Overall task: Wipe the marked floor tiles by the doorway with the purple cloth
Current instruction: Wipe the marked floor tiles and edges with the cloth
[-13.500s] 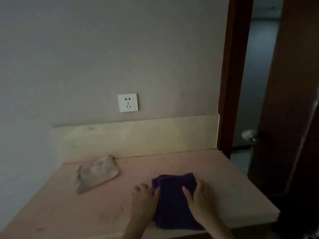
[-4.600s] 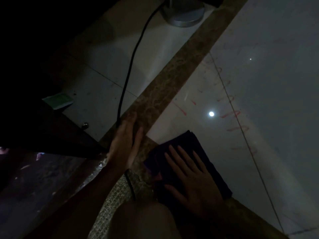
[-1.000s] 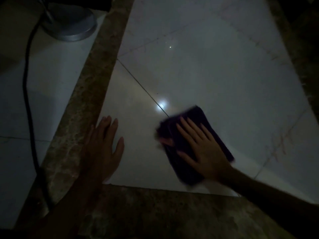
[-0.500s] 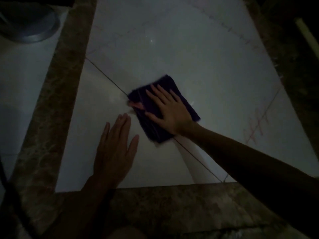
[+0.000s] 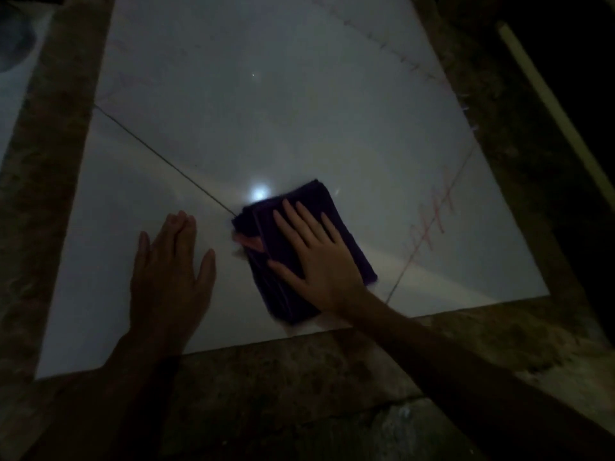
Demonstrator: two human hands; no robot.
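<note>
From the head view, in dim light, the right hand is lying flat with fingers spread on the folded purple cloth, pressing it to the pale floor tiles, not clasping it. The cloth is sitting near the tiles' near edge, over a grout line. The left hand is resting open, palm down, on the bare tile just beside the cloth. Red marks are showing toward the right edge. A brown stone border is framing the tiles.
</note>
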